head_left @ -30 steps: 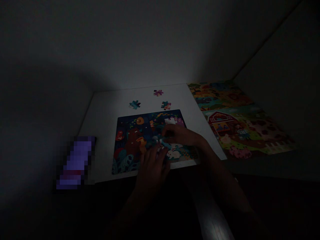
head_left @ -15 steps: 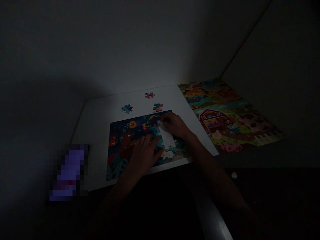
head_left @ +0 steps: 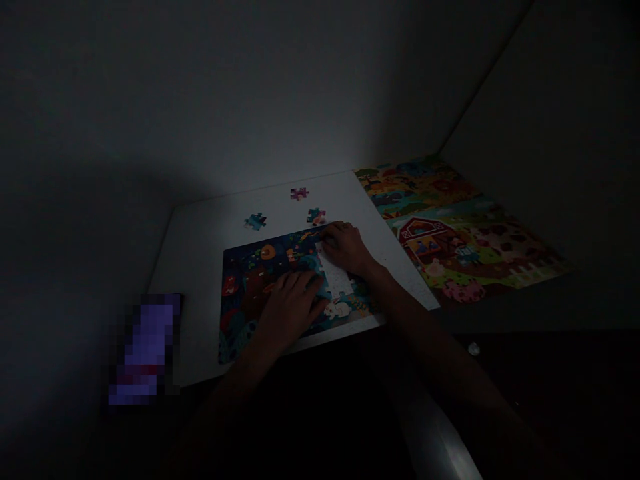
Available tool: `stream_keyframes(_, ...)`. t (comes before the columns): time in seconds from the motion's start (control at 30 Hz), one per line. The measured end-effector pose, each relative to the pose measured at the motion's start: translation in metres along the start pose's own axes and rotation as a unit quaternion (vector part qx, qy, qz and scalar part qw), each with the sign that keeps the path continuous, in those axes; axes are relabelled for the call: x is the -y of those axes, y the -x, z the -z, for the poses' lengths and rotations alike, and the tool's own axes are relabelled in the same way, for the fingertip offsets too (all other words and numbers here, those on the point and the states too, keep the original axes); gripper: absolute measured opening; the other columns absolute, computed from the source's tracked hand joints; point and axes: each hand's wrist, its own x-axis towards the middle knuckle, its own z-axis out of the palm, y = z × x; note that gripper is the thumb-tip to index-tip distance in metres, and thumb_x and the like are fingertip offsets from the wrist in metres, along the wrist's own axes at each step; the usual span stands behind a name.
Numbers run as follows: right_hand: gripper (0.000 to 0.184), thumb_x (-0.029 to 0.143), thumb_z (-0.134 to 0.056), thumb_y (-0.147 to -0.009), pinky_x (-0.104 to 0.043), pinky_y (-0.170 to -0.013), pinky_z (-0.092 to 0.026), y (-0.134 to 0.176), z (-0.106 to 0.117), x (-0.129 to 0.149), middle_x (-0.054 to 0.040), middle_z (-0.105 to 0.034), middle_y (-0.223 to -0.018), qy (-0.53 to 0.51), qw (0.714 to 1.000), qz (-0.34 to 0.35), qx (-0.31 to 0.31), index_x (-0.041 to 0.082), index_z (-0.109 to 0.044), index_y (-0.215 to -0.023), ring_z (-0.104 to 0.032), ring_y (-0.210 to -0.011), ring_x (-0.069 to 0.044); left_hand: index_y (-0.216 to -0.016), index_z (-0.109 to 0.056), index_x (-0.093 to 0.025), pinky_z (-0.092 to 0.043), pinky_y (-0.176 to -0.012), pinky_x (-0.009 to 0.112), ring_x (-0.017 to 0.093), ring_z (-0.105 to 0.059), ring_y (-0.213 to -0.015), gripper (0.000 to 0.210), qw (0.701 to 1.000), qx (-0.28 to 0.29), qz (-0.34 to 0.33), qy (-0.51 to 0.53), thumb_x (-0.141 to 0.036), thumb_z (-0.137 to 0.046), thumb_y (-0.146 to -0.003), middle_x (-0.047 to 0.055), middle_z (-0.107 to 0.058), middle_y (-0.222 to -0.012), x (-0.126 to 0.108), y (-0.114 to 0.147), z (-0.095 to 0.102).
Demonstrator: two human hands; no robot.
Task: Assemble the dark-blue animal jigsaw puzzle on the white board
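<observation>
In dim light, a jigsaw puzzle [head_left: 267, 255] with a dark blue animal scene lies on a white table [head_left: 200, 233]. My left hand [head_left: 294, 300] rests flat on its middle, fingers spread and pressing down, beside a white gap [head_left: 339, 277] in the picture. My right hand [head_left: 346, 245] lies over the puzzle's upper right part, fingers bent but laid down on it at the top of that gap; no piece shows between them. Beyond the puzzle lie three loose puzzle pieces: a teal piece [head_left: 255, 221], a purple piece [head_left: 299, 194] and a teal-and-pink piece [head_left: 316, 216].
To the right lie a farm picture [head_left: 465, 257] and, behind it, a savanna picture [head_left: 415, 180]. A blurred-out device with a purple screen [head_left: 147, 340] is at the table's left edge. The wall [head_left: 250, 100] stands close behind the table.
My right hand's fingers have gone from a curled grip to lying lower and flatter on the puzzle's top edge. My left hand stays put; the view has shifted slightly.
</observation>
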Motion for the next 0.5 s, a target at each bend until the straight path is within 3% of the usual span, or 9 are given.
stream_keyframes(0.2, 0.024, 0.027, -0.054, -0.089, -0.046, -0.094, -0.035, 0.003, 0.001, 0.006, -0.0134, -0.062, -0.124, 0.025, 1.000, -0.016, -0.002, 0.020, -0.063, -0.111, -0.048, -0.115, -0.031, -0.123, -0.060, -0.019, -0.043, -0.097, 0.041, 0.024, -0.058, -0.112, 0.032, 1.000, -0.029, 0.004, 0.007, -0.033, -0.053, -0.096, 0.009, -0.063, -0.124, -0.004, 0.005, -0.005)
stream_keyframes(0.3, 0.024, 0.027, -0.055, -0.089, -0.046, -0.094, -0.036, 0.002, -0.001, 0.004, -0.0120, -0.062, -0.124, 0.024, 1.000, -0.015, 0.000, 0.021, -0.064, -0.111, -0.050, -0.114, -0.030, -0.117, -0.063, -0.020, -0.047, -0.091, 0.038, 0.023, -0.060, -0.107, 0.027, 0.999, -0.018, 0.015, 0.026, -0.032, -0.056, -0.094, 0.008, -0.065, -0.117, -0.001, 0.001, 0.000)
stream_keyframes(0.4, 0.023, 0.023, -0.057, -0.087, -0.044, -0.095, -0.038, -0.001, -0.001, -0.002, -0.0098, -0.064, -0.122, 0.002, 1.000, -0.011, 0.000, 0.022, -0.065, -0.108, -0.053, -0.112, -0.027, -0.111, -0.066, -0.023, -0.047, -0.095, 0.038, 0.023, -0.060, -0.109, 0.023, 0.998, -0.007, -0.005, 0.070, -0.035, -0.060, -0.092, 0.006, -0.066, -0.113, 0.015, -0.012, 0.005)
stream_keyframes(0.5, 0.019, 0.019, -0.057, -0.086, -0.039, -0.095, -0.040, -0.009, 0.006, -0.008, -0.0086, -0.067, -0.111, -0.038, 0.999, -0.004, 0.022, 0.020, -0.067, -0.102, -0.057, -0.105, -0.023, -0.119, -0.064, -0.023, -0.042, -0.103, 0.044, 0.026, -0.055, -0.120, 0.030, 0.996, -0.010, 0.025, 0.083, -0.037, -0.056, -0.093, 0.009, -0.060, -0.128, 0.046, -0.032, 0.002)
